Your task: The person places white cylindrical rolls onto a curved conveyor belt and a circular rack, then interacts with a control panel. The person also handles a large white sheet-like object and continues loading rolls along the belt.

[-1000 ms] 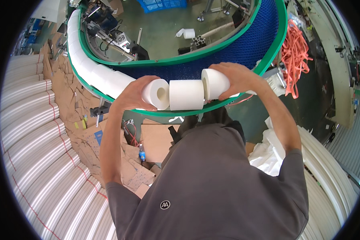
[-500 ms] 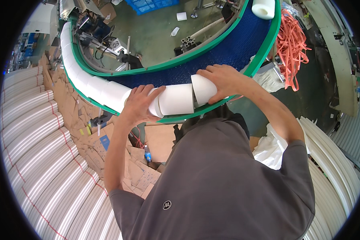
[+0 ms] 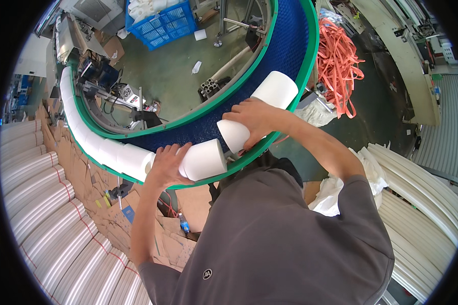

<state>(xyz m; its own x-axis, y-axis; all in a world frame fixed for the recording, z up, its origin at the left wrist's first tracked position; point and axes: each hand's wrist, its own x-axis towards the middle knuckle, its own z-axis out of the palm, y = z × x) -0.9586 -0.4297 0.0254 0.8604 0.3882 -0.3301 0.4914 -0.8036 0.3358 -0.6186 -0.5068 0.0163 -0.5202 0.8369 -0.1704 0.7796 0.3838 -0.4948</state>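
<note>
Pinching a white roll (image 3: 232, 136) over the blue belt (image 3: 291, 38), your right hand (image 3: 254, 118) sits at 2 o'clock from your left hand (image 3: 167, 166), which hugs another roll (image 3: 188, 166). Your pinched one points longways from 8 to 2 o'clock.

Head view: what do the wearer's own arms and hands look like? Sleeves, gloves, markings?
Short dark grey sleeves, matching the shirt, which has a small round dark emblem with a light rim. Forearms bare. Left hand and right hand ungloved; no watch or cables visible.
</note>
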